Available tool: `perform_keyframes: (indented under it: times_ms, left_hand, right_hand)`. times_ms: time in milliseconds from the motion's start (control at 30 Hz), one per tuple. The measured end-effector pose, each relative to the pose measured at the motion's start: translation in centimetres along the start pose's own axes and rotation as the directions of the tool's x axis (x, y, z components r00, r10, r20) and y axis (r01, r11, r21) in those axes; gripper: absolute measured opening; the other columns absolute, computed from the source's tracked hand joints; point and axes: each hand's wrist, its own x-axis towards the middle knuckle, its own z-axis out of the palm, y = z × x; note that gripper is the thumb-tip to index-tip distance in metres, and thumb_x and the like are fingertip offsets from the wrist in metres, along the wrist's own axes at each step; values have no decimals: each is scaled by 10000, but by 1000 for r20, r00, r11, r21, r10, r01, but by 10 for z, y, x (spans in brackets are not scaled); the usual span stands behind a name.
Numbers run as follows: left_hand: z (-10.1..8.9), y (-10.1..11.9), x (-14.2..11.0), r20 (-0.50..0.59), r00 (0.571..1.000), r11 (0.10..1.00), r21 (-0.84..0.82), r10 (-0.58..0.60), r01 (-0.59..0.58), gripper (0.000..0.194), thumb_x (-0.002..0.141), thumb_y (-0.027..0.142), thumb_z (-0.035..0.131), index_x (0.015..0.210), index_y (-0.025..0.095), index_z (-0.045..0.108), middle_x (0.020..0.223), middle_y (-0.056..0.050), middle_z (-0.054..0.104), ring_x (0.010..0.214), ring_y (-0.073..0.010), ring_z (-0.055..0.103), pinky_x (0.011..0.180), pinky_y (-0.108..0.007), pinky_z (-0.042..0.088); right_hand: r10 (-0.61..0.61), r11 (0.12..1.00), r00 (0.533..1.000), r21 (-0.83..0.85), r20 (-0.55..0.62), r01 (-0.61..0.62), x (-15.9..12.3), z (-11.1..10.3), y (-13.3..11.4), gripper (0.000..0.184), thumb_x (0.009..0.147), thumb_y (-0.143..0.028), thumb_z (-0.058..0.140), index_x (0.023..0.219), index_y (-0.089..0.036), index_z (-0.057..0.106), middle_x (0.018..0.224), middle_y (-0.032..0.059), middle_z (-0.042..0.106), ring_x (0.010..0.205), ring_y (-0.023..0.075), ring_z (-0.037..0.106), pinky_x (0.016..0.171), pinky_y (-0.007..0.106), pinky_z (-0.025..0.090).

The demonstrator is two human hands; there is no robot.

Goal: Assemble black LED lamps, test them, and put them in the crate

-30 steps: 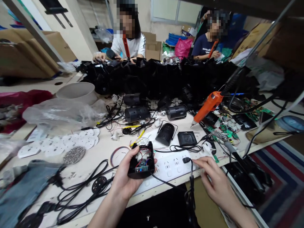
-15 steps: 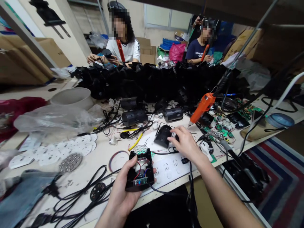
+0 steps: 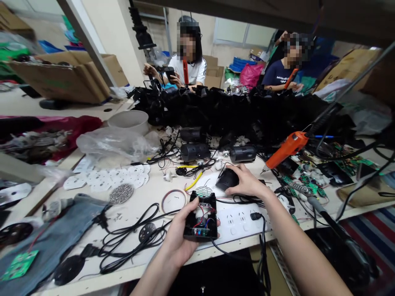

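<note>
My left hand (image 3: 182, 230) is closed around an open black plastic housing (image 3: 212, 230), tilted toward me. Inside it sit a motor, red and blue wires and a small circuit board (image 3: 201, 232); a round green-and-white perforated disc (image 3: 203, 191) shows at its far end. A black cable leaves its lower right corner. My right hand (image 3: 245, 181) grips a curved black plastic cover (image 3: 227, 179) on the bench, thumb on the near side and fingers on the far side. Beneath and between my hands lies a white power strip (image 3: 237, 222) with a black plug (image 3: 255, 216) in it.
An orange electric screwdriver (image 3: 286, 148) hangs right of my right hand. Black cylindrical housings (image 3: 194, 152) and a dark heap of parts (image 3: 216, 109) lie behind. Cables (image 3: 132, 234), a dish of screws (image 3: 121, 193) and white plates (image 3: 108, 179) are left. Two people (image 3: 188, 70) work opposite.
My right hand has closed from a loose reach onto the black cover. My left hand still holds the open housing. The view has swung left, so things appear further right.
</note>
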Motion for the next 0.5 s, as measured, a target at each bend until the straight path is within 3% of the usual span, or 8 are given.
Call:
perform_keyframes:
  times_ms: [100, 267, 433, 500]
  left_hand:
    - [-2, 1, 2, 32, 999, 1000, -22, -19, 20, 354, 840, 432, 602, 1016, 127, 631, 788, -125, 726, 641, -279, 705, 561, -414, 572]
    - [0, 4, 2, 64, 997, 999, -22, -44, 45, 456, 853, 512, 548, 1041, 106, 636, 785, -144, 725, 639, -293, 699, 552, -423, 559]
    - [7, 6, 3, 80, 994, 996, -42, -81, 84, 460, 878, 523, 501, 995, 104, 649, 750, -122, 722, 607, -263, 687, 598, -411, 553]
    - [10, 6, 4, 87, 993, 996, -37, -78, 81, 475, 879, 536, 490, 995, 106, 654, 724, -115, 717, 581, -259, 675, 597, -415, 548]
  right_hand:
    - [-6, 1000, 998, -19, -62, 5, -7, -4, -5, 870, 621, -413, 789, 1397, -281, 421, 1210, 87, 398, 1206, 326, 453, 1008, 474, 398]
    - [-82, 994, 956, 44, -282, 98, -31, -25, -19, 783, 655, -422, 774, 1359, -303, 453, 1259, 76, 408, 1197, 297, 461, 1017, 458, 405]
    - [-298, 866, 934, 356, -194, 351, -52, -35, -38, 819, 640, -465, 795, 1364, -314, 443, 1321, 65, 428, 1179, 268, 483, 987, 408, 441]
    - [-363, 831, 919, 393, -153, 393, -56, -33, -46, 841, 623, -468, 812, 1364, -307, 449, 1310, 66, 432, 1190, 268, 472, 1001, 406, 430]
